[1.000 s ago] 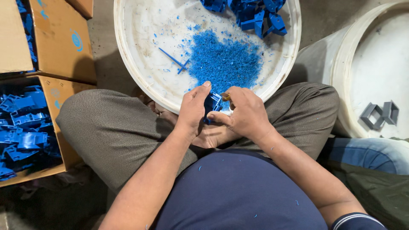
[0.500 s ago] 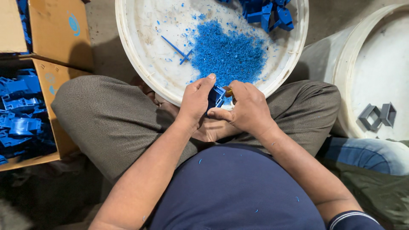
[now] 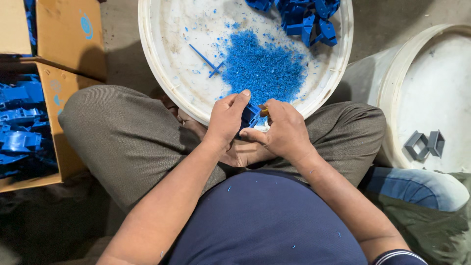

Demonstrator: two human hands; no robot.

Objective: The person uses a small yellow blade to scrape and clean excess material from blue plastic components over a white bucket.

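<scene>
single head view, looking straight down, close over lap and white basin [image 3: 162,93]

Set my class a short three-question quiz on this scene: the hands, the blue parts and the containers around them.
1. Which hands grip the small blue plastic part?
2. True or false: the pile of blue shavings lies in the cardboard box.
3. What colour are the two parts in the tub on the right?

Key: 1. Left hand and right hand. 2. False; it lies in the white basin. 3. Grey.
</scene>
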